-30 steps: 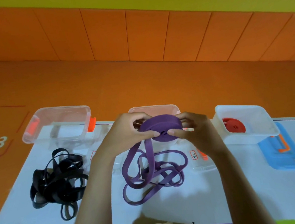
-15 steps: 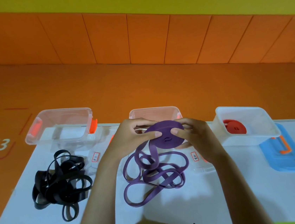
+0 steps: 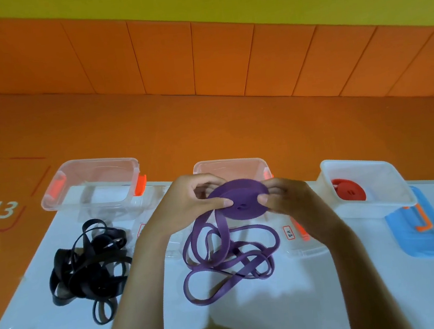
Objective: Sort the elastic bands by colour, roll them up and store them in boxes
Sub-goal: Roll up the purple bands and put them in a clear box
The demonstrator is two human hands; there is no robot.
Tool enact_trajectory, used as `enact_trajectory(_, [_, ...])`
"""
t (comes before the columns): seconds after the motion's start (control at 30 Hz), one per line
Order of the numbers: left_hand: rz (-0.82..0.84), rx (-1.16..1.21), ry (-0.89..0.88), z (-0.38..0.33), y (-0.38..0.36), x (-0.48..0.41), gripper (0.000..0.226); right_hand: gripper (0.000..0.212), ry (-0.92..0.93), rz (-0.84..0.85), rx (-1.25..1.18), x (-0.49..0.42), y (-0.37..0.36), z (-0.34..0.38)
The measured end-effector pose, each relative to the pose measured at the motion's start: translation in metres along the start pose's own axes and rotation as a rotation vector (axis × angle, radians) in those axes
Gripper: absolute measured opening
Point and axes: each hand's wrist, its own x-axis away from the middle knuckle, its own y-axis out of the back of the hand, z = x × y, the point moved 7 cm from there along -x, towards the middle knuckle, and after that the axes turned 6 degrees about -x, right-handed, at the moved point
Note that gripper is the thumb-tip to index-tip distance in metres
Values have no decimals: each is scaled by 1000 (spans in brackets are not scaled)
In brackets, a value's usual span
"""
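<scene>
In the head view, the left hand [image 3: 185, 205] and the right hand [image 3: 293, 201] are both closed on the purple roll [image 3: 241, 202], thumbs pressing its flat face — it is held above the table [image 3: 307, 302], in front of the middle box [image 3: 229, 165]. Its loose tail [image 3: 227, 260] lies below; the black bands [image 3: 86, 265] lie at left, and a red roll [image 3: 348, 190] is in the right box [image 3: 362, 166].

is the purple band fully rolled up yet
No, only partly. Both hands, left hand and right hand, hold the purple band's coil above the table, while long loose loops trail onto it.
</scene>
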Motion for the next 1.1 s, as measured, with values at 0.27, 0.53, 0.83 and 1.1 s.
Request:
enact_trajectory(0.27, [26, -71, -42, -10, -16, -1, 26, 35, 146, -21, 341, -8, -8, 22])
enact_trajectory(0.53, [-24, -51, -40, -1, -3, -1, 29, 29, 145, -69, -104, -3, 6, 10])
enact_trajectory(0.83, [67, -237, -9, 0, -8, -4, 23, 30, 124, -44, 376, -5, 7, 9])
enact_trajectory(1.1, [187, -319, 57, 10, -24, -4, 22, 58, 76, 10, 572, -8, 7, -2])
